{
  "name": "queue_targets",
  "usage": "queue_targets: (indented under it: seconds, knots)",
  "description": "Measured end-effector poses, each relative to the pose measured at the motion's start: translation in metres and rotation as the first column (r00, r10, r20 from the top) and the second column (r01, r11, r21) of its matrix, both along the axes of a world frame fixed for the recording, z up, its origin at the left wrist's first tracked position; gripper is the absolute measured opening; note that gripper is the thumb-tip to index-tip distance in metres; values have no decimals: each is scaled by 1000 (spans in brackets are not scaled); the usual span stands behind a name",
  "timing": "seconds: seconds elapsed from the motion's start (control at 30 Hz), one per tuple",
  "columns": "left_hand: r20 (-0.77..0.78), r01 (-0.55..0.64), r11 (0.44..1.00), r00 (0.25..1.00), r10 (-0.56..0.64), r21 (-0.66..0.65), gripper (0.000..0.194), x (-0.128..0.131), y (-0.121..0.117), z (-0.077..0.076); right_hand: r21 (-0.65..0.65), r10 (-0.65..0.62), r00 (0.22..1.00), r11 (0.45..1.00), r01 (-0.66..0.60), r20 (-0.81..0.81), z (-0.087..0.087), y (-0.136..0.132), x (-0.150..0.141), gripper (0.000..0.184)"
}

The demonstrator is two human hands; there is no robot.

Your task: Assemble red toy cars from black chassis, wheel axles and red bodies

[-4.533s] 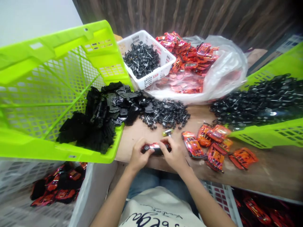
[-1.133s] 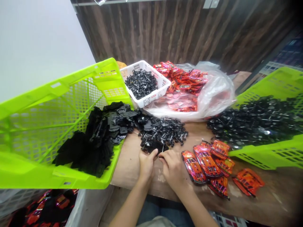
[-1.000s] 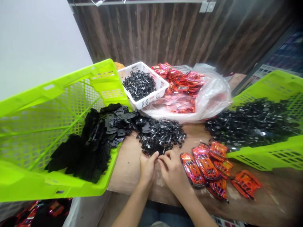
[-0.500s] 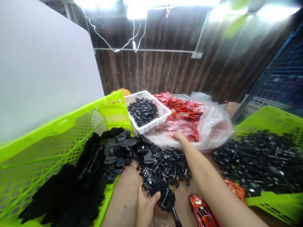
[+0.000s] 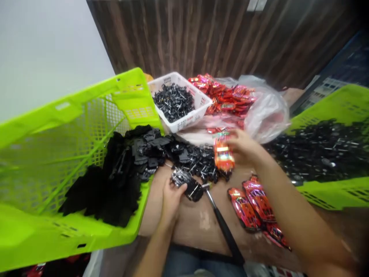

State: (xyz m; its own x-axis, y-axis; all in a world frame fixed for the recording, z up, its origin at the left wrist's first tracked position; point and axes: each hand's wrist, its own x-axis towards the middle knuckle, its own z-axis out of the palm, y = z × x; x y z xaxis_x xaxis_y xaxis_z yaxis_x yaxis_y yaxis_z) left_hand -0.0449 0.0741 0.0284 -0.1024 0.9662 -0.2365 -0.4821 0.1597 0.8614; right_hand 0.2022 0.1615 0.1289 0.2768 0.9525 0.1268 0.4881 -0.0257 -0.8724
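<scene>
Head view: the fingers of your left hand [image 5: 172, 195] pinch one end of a black chassis [image 5: 188, 184], the far end just beside the hammer [image 5: 222, 225] on the surface [image 5: 184, 227]. Your right hand [image 5: 242, 144] grips an orange car shell [image 5: 224, 156] near the wheel pile [image 5: 198, 161]; fetching it looks like the step! The next move calls for aligning shell with chassis.

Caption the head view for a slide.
Left hand holding a black base, right hand an orange car shell, near a black-handled tool.
</scene>
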Motion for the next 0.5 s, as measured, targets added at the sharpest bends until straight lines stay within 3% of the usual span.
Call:
queue_targets:
  seconds: [0.03,0.07,0.13,0.2,0.27,0.33,0.4,0.5]
  knots:
    - [-10,3,1000,1000,-3,2,56,-3,0,0,-170,194,981,966,-195,-28,-15,-34,-8,42]
    - [-20,7,1000,1000,-8,-5,57,-7,0,1,-283,303,952,911,-300,-36,-31,-66,-16,41]
    - [-34,12,1000,999,-13,-22,59,-12,-2,1,-328,381,924,877,-350,31,-60,-119,-35,39]
    - [-37,22,999,999,-23,-27,61,-15,-5,1,-245,324,931,928,-279,166,-83,-152,-52,39]
    - [-36,43,999,998,-44,-22,64,-15,-8,-1,-108,163,938,985,-135,305,-99,-169,-67,42]
    - [-43,58,998,997,-59,-22,67,-15,-10,-3,-1,11,907,1000,-12,422,-110,-178,-79,51]
    - [-48,63,997,997,-65,-34,68,-15,-13,-4,31,-49,850,999,39,524,-117,-187,-87,59]
    - [-30,79,994,996,-81,-74,65,-17,-16,-4,-24,-20,801,999,42,599,-120,-198,-90,48]
